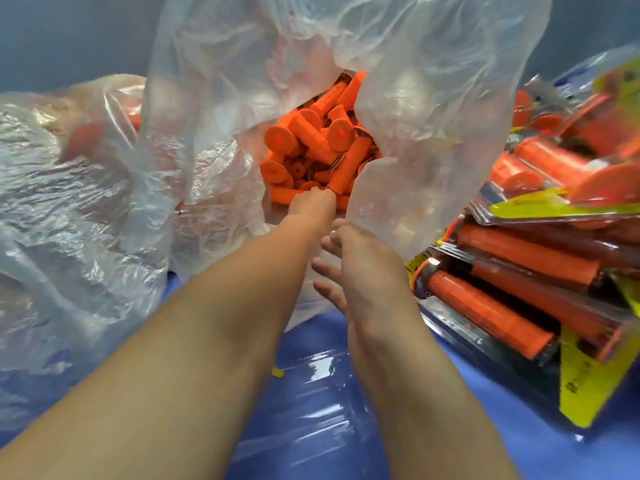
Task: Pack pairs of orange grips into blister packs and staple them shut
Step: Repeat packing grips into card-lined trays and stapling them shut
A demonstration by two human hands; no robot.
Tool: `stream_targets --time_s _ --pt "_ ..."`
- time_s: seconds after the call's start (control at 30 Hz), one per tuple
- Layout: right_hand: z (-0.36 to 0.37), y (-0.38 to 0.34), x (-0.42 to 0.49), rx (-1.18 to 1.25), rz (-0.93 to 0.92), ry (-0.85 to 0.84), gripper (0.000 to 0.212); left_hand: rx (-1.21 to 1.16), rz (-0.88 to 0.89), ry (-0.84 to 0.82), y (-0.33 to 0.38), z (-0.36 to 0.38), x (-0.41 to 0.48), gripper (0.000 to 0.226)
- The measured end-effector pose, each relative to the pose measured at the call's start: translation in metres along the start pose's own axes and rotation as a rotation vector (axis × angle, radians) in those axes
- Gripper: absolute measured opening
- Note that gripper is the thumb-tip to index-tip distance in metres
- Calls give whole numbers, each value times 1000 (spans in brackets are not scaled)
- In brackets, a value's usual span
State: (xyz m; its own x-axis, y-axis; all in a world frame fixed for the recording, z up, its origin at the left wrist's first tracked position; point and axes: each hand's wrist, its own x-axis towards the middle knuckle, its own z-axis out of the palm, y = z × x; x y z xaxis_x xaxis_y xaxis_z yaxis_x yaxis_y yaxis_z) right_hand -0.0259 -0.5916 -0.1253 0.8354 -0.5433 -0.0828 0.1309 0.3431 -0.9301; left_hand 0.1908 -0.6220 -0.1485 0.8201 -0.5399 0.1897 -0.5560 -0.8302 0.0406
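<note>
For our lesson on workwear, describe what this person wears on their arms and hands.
Both forearms are bare, no sleeves in view. The left hand and right hand wear no gloves. No watch or bracelet shows. A thin ring may sit on one right finger; too small to confirm.

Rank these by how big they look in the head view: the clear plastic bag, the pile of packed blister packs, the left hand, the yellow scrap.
Largest to smallest:
1. clear plastic bag
2. pile of packed blister packs
3. left hand, fingertips hidden among the grips
4. yellow scrap
</note>
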Motion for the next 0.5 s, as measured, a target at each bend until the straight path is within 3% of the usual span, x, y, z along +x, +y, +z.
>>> stream_targets --time_s 0.1,0.27,0.33,0.4,0.5 --pt "0 -2 1 9 8 1 20 87 77 129 -9 -12 -16 31" --pt "16 -6 -11 -43 -7 -16 24 -419 98 371 -26 -59 -71 32" --pt "26 -7 -19 -56 -38 11 21 -538 147 379 -35 -88 -109 38" --pt "34 -6 -29 -22 -89 72 14 -622 207 341 -46 -118 -153 30" --pt "42 -7 -46 110 -39 110 28 -833 205 236 -70 -147 -222 15"
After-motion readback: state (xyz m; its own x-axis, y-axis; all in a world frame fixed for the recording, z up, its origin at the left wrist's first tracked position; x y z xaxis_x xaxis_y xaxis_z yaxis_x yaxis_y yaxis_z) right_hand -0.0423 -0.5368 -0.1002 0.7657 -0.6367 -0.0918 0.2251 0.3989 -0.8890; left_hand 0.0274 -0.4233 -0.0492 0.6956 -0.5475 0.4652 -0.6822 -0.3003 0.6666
